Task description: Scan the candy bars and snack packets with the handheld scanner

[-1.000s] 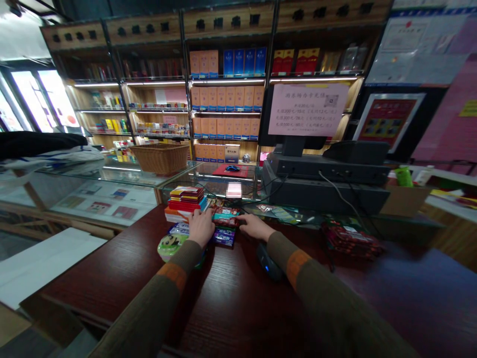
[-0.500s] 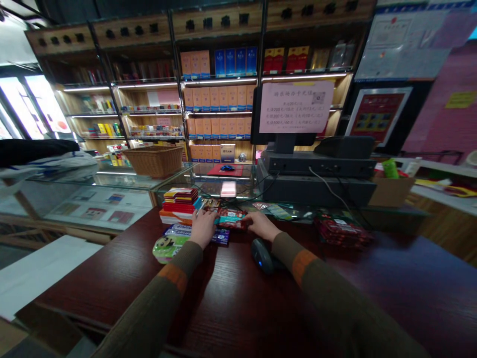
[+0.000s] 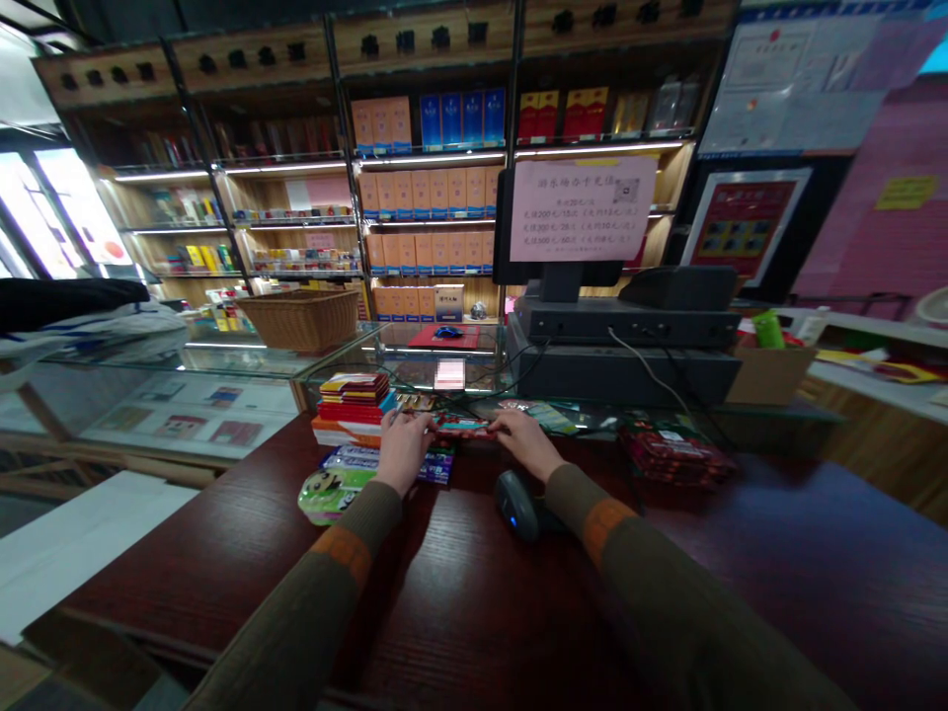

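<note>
Left hand: the person's left hand (image 3: 404,451), back upward, fingers bent and closed on the left end of a flat, glossy red-brown and teal packet (image 3: 463,426).
Right hand: the person's right hand (image 3: 527,441), thumb and fingertips pinching the packet's right end.
Packet: held between the two hands near the far edge of a dark red-brown wooden table (image 3: 436,612), seen nearly edge-on; whether it touches anything beneath, I cannot tell from here.
Purple packs: shiny purple and white flat packs (image 3: 438,468) on the table, partly hidden by the left hand.
Pouch: rounded green and clear plastic pouch with a panda-like picture (image 3: 335,492), lying near the left wrist.
Stack: red, yellow, orange and white flat boxes (image 3: 354,397), piled just beyond the left hand.
Device: black rounded handheld device with a small blue light (image 3: 516,506), on the table, nearer the person than the right hand.
Dark packets: pile of glossy dark red packets (image 3: 672,452), well to the right of both hands.
Till: dark grey boxy machine (image 3: 622,370) beyond the table; a pale pink printed sheet (image 3: 582,212) covers much of its black screen.
Basket: tan woven wicker basket (image 3: 300,319), on the glass counter at left.
</note>
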Available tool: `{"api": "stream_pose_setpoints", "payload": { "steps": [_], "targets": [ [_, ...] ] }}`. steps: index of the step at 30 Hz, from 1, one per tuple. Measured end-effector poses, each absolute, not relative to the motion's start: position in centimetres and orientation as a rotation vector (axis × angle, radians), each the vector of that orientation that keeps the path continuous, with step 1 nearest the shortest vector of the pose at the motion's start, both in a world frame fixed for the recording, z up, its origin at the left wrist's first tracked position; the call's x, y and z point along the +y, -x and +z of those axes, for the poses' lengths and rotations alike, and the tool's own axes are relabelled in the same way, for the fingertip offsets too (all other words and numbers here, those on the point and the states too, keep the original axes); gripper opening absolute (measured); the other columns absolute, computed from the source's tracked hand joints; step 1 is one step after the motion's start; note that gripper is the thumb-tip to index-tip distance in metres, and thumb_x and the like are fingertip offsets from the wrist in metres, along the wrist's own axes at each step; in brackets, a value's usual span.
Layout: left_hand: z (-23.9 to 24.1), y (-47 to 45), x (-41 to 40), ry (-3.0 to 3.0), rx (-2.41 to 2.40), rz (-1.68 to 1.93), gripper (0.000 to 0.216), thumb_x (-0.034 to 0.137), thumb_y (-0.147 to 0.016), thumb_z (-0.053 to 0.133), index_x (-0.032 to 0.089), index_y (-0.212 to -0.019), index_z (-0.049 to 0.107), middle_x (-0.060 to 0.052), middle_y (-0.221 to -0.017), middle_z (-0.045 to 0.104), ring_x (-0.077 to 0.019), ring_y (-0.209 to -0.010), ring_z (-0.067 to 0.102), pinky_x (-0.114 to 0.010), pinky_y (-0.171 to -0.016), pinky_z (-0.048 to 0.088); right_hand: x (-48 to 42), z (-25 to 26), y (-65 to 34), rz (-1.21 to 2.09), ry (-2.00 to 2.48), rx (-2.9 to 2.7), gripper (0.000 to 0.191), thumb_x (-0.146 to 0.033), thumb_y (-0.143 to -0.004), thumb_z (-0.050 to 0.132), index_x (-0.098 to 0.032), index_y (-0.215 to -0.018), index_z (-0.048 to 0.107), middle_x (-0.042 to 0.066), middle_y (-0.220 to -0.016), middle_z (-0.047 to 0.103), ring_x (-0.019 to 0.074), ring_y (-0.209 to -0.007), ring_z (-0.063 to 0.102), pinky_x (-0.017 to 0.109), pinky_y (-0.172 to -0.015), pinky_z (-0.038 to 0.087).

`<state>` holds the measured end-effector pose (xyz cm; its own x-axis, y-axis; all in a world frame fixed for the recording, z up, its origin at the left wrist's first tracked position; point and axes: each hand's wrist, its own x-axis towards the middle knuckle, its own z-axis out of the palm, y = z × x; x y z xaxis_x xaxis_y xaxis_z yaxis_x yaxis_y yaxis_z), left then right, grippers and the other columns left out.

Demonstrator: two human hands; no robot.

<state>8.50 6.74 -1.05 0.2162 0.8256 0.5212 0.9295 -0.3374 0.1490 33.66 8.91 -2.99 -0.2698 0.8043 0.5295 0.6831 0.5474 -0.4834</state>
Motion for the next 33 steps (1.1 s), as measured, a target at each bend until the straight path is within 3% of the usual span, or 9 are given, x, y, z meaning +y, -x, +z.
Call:
{"api": "stream_pose_setpoints", "payload": {
  "steps": [12, 22, 29, 33],
  "targets": [
    [-0.4, -12.1, 6.4, 2.270, -1.630, -0.938, 0.015, 0.027, -0.094, 0.056, 0.029, -0.096, 0.071, -0.001, -0.088, 0.073, -0.0205, -0.096, 0.064, -0.043, -0.112, 0.028, 6.1, -1.5, -36.9, 0.213, 1.196, -1.795, 0.009, -0.022, -0.084, 0.062, -0.021, -0.079, 0.069, 0.010, -0.111, 0.073, 0.0236, -0.114, 0.063, 0.040, -0.102, 0.044],
    [-1.0, -16.2, 6.0, 2.321, -1.582, -1.143, 0.014, 0.031, -0.096, 0.056, 0.029, -0.099, 0.070, 0.001, -0.092, 0.074, -0.0200, -0.097, 0.063, -0.044, -0.113, 0.026, 4.7, -3.1, -39.9, 0.253, 1.231, -1.476, 0.028, -0.047, -0.083, 0.061, -0.022, -0.079, 0.070, 0.006, -0.096, 0.073, 0.0245, -0.096, 0.065, 0.037, -0.092, 0.045],
    [-2.0, -17.8, 5.9, 2.296, -1.616, -1.297, 0.014, 0.030, -0.097, 0.054, 0.029, -0.103, 0.067, 0.002, -0.097, 0.074, -0.0194, -0.101, 0.061, -0.043, -0.112, 0.028, 4.7, -4.4, -40.3, 0.215, 1.193, -1.321, 0.035, -0.055, -0.079, 0.065, -0.021, -0.077, 0.071, 0.008, -0.093, 0.071, 0.0257, -0.094, 0.064, 0.039, -0.091, 0.046],
    [-2.4, -18.1, 6.0, 2.283, -1.606, -1.390, 0.020, 0.028, -0.096, 0.054, 0.028, -0.114, 0.063, 0.001, -0.096, 0.074, -0.0199, -0.103, 0.060, -0.042, -0.112, 0.030, 4.7, -5.1, -40.1, 0.359, 1.222, -1.286, 0.037, -0.056, -0.080, 0.065, -0.021, -0.083, 0.071, 0.007, -0.090, 0.073, 0.0254, -0.089, 0.065, 0.038, -0.088, 0.047]
  ]
}}
